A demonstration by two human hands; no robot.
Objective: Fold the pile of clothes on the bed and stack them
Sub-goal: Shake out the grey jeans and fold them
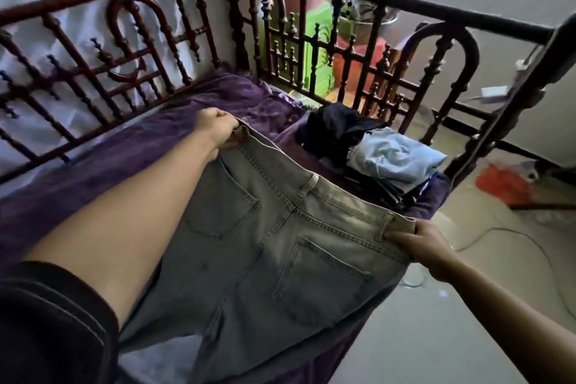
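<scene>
A pair of faded grey jeans (265, 243) hangs spread out in front of me over the purple bed cover (103, 165), back pockets facing up. My left hand (218, 131) grips the far end of the waistband. My right hand (420, 246) pinches the near end of the waistband by a belt loop. Beyond the jeans, at the bed's far right corner, sits a stack of clothes: a light blue garment (396, 156) on top, with a dark navy garment (339, 128) crumpled behind it.
A dark wooden bed frame with turned spindles (311, 40) fences the far and left sides. A bed post (511, 103) rises at the right. On the floor to the right lie cables (511, 234) and an orange cloth (501, 184). Green and red containers stand behind the rail.
</scene>
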